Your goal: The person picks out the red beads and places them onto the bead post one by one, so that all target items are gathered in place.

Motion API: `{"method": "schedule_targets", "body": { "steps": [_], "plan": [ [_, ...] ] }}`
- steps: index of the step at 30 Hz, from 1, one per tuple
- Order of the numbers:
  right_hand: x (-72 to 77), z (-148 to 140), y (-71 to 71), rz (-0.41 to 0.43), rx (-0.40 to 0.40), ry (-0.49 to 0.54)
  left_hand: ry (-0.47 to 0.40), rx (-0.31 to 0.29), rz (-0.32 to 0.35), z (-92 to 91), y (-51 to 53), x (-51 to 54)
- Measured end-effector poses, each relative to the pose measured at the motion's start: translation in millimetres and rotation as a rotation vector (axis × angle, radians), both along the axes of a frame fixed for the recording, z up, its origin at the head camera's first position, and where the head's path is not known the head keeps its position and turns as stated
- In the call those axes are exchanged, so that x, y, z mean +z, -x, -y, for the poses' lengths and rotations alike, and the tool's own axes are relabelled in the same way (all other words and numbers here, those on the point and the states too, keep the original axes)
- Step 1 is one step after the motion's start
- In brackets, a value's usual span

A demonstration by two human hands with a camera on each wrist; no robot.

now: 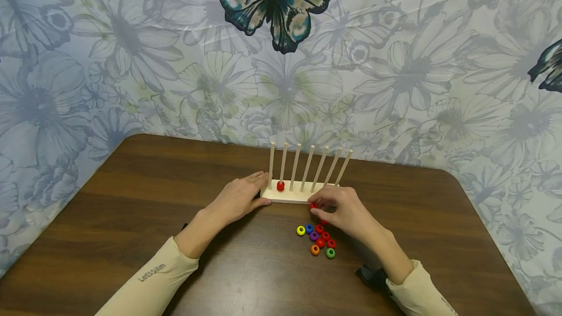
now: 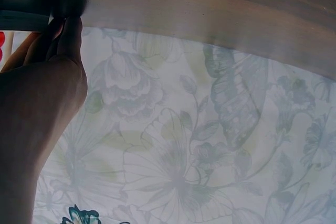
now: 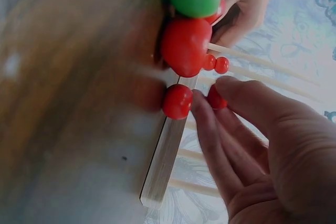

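Toward the left of the brown table (image 1: 158, 189), a cream sleeve (image 1: 151, 277) with dark lettering is seen, and the left end of a wooden peg board (image 1: 285, 197) is gripped between the thumb and fingers of the left hand (image 1: 239, 196). Seven pegs (image 1: 307, 168) are borne by the board, and on the second from the left two red beads (image 1: 280, 186) are threaded. Nearer and farther right, a yellow bead (image 1: 300, 230), a blue bead (image 1: 309, 228), a purple bead (image 1: 313, 236), an orange bead (image 1: 314, 249), several loose red beads (image 1: 325, 236) and a green bead (image 1: 331, 253) are clustered on the table. Just beside the board's near edge, another red bead (image 1: 313, 205) is pinched between the thumb and fingertips of the right hand (image 1: 349, 211). Around the right wrist, a black band (image 1: 373, 277) is worn.
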State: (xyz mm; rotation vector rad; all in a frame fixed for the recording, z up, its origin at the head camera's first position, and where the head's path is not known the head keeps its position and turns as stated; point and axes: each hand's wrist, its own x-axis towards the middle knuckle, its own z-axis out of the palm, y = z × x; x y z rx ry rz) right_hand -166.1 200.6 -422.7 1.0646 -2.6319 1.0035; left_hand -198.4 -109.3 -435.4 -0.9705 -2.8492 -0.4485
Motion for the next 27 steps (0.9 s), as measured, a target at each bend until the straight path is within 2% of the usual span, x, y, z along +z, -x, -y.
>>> {"method": "schedule_targets", "body": {
  "steps": [14,27],
  "plan": [
    [12.3,6.2,5.3,-0.201,-0.003,0.145,-0.004,-0.005,-0.02,-0.2,-0.4,0.0],
    [48.6,24.8,11.5,-0.326,-0.013,0.26,0.012,-0.003,-0.031,-0.4,1.2,-1.4]
  ]
}}
